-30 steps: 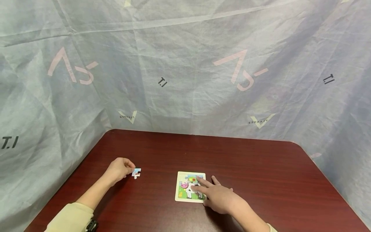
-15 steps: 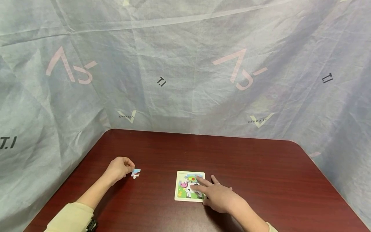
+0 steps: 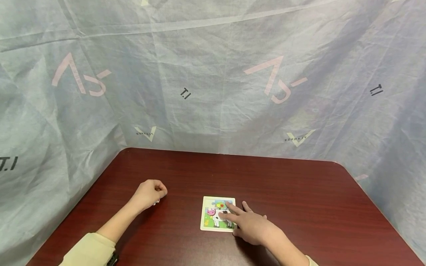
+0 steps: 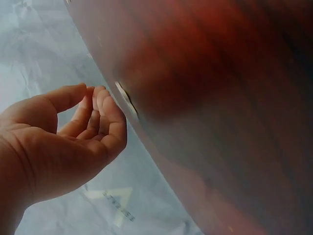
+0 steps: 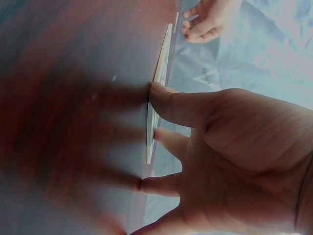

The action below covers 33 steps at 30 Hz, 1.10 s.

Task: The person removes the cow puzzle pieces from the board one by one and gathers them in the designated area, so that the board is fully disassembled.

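Observation:
A small jigsaw piece (image 3: 156, 202) lies flat on the table, mostly covered by my left hand (image 3: 151, 193) in the head view. From the left wrist, the piece (image 4: 127, 101) appears apart from the loosely curled fingers, which hold nothing; the thumb tip is close to the fingertips. A square cow puzzle (image 3: 217, 223) in a pale frame lies near the middle, with bare pale board showing at its upper left. Spread fingers of my right hand (image 3: 251, 225) rest on the puzzle's right part, and its thumb touches the frame's edge in the right wrist view.
The dark red wooden table (image 3: 286, 184) has rounded far corners. Grey printed fabric (image 3: 213, 74) hangs behind it and on both sides. A dark watch or band (image 3: 113, 259) is at the left sleeve.
My left hand has let go of the jigsaw piece and moved right over it, so the piece is now mostly hidden. The right hand and the puzzle have stayed in place.

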{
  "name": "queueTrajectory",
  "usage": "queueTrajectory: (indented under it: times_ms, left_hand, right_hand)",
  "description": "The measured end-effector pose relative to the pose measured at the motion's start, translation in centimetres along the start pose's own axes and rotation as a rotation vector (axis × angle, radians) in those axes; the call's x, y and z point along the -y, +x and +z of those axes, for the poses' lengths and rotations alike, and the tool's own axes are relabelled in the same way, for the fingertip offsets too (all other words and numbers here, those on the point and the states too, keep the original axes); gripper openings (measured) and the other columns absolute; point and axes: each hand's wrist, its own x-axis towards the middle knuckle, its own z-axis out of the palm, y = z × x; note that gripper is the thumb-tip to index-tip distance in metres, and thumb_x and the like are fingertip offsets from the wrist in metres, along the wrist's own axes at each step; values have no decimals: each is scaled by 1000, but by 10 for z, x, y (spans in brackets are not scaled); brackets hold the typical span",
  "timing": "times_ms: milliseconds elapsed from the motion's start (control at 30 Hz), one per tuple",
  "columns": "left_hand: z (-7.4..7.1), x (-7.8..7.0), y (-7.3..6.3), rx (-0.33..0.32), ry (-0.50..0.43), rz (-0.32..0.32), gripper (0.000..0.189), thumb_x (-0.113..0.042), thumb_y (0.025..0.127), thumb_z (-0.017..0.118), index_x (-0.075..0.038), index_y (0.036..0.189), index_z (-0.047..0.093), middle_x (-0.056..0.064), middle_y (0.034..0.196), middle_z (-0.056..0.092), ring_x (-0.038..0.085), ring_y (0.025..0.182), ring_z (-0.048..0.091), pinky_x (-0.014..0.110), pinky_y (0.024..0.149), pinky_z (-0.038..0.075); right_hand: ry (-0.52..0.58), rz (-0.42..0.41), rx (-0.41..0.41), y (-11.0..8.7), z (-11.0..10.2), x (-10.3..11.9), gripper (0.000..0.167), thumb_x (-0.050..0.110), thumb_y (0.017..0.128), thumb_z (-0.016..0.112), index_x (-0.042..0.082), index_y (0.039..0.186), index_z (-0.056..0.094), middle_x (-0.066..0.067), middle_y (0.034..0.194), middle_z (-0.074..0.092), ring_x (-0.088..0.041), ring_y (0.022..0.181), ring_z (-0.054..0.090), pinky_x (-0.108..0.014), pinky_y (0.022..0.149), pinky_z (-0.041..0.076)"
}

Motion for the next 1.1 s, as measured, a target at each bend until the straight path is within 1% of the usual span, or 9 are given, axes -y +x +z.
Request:
queueTrajectory:
  times_ms: [167, 267, 400, 500, 700, 833, 933, 1100]
  left_hand:
    - [14, -15, -1, 35, 15, 44, 5, -7, 93, 70, -7, 88, 71, -1, 78, 63, 16, 72, 55, 34, 66, 46]
    - [24, -24, -1, 56, 15, 67, 7, -7, 92, 71, -9, 85, 71, -2, 76, 62, 15, 70, 54, 34, 65, 46]
    - [38, -36, 0, 84, 17, 115, 10, -7, 89, 73, -12, 80, 71, -4, 72, 61, 13, 68, 54, 32, 64, 45]
    - [48, -43, 0, 108, -3, 144, 10, -7, 87, 74, -13, 79, 71, -4, 71, 60, 12, 67, 53, 31, 63, 45]
    - [67, -54, 2, 184, -100, 150, 8, -6, 88, 75, -11, 82, 71, -1, 71, 59, 14, 65, 53, 31, 58, 44]
    - [76, -60, 3, 212, -151, 141, 7, -5, 88, 75, -8, 84, 71, 1, 70, 59, 14, 63, 54, 31, 56, 46]
    - [79, -64, 4, 214, -157, 142, 6, -4, 88, 75, -6, 84, 71, 1, 70, 59, 14, 61, 52, 30, 55, 45]
    - [83, -69, 6, 204, -153, 172, 6, -2, 86, 76, -5, 84, 72, -1, 70, 59, 12, 62, 50, 28, 56, 43]
  right_hand:
    - [-9, 10, 11, 1, -1, 0, 59, 23, 96, 71, 45, 146, 50, 4, 164, 28, -44, 147, 25, -85, 79, 35]
    - [-14, 18, 21, 2, -1, 0, 58, 25, 96, 70, 45, 147, 49, 2, 165, 28, -43, 148, 25, -85, 80, 35]
    - [-17, 18, 25, 2, -2, -1, 58, 25, 96, 70, 45, 147, 49, 2, 165, 28, -43, 148, 25, -85, 79, 35]
    - [-20, 12, 27, 2, -2, -1, 58, 25, 97, 70, 45, 147, 49, 2, 164, 28, -44, 147, 25, -85, 79, 36]
    - [-18, 18, 39, 3, -2, -2, 58, 27, 97, 70, 46, 147, 49, 3, 165, 28, -43, 148, 25, -84, 80, 36]
    - [-14, 25, 37, 3, -1, -2, 57, 27, 96, 70, 47, 146, 49, 3, 164, 28, -42, 148, 25, -84, 80, 36]
    - [-20, 22, 35, 3, -1, -2, 57, 27, 96, 70, 47, 146, 49, 4, 164, 28, -43, 148, 26, -84, 80, 37]
    - [-26, 19, 37, 3, -2, -3, 58, 28, 96, 70, 47, 146, 49, 4, 164, 28, -43, 147, 26, -84, 79, 37]
